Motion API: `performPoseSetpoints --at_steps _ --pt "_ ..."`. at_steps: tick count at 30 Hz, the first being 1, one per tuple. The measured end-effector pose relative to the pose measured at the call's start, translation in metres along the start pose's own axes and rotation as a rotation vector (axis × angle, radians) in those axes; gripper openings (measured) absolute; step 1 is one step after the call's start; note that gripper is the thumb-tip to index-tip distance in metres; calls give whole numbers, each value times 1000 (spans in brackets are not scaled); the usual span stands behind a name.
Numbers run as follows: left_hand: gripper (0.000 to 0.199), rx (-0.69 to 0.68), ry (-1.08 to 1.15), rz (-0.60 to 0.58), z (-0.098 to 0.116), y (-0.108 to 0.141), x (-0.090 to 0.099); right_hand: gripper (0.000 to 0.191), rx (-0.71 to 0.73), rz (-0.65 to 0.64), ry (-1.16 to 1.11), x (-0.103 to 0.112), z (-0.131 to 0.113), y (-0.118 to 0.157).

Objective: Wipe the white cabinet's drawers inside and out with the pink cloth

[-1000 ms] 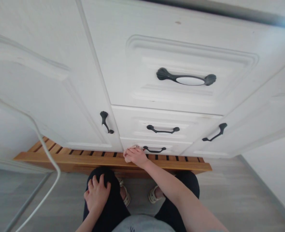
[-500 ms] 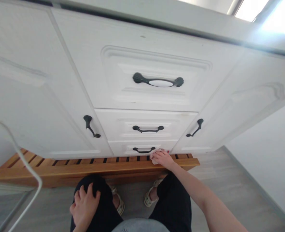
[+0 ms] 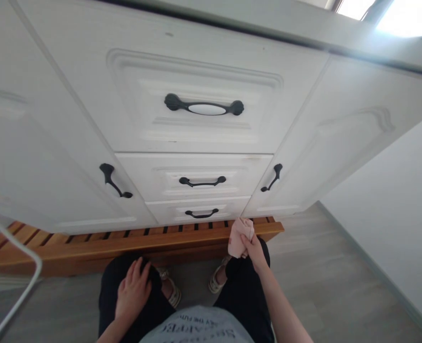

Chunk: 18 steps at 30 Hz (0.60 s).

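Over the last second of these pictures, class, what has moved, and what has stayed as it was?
The right hand swept the pink cloth rightward along the bottom drawer, from left of its handle to its right end, then drew it back off the cabinet; the cloth now hangs above the wooden slatted rack. The grip on the cloth never changed. The left hand stayed on the left knee, and all drawers and doors stayed shut.

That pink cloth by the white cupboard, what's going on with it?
A person crouches in front of a white cupboard with dark handles. Their right hand has a grip on a small pink cloth, held just off the wooden slatted rack below the bottom drawer. The left hand rests on the left knee. All drawers and doors are closed.
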State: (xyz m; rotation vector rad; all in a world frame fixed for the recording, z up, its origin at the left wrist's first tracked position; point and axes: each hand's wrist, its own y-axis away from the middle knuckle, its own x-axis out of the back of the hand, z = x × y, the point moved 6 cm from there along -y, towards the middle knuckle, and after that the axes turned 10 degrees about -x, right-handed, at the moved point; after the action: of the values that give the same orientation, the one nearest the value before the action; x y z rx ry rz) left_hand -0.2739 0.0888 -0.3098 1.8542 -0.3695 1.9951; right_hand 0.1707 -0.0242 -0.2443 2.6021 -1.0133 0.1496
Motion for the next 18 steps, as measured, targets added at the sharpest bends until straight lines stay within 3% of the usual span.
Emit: performPoseSetpoints --at_steps 3,5,7,11,14,18 --pt "48 -194 526 -88 53 -12 -5 59 -127 -78 -97 -24 7 30" --pt "45 -125 978 -66 85 -23 3 60 -178 -132 -144 -41 1 45" --pt "45 -140 1134 -92 120 -33 16 58 -163 -164 -142 -56 -12 55" --pt "52 -263 1386 -154 173 -40 60 46 36 -142 76 -86 -44 69" --pt "57 -204 1660 -118 182 -41 90 41 39 -192 188 -108 -52 82" --pt "43 -77 1711 -43 166 -40 106 51 -3 -478 40 -127 -63 106"
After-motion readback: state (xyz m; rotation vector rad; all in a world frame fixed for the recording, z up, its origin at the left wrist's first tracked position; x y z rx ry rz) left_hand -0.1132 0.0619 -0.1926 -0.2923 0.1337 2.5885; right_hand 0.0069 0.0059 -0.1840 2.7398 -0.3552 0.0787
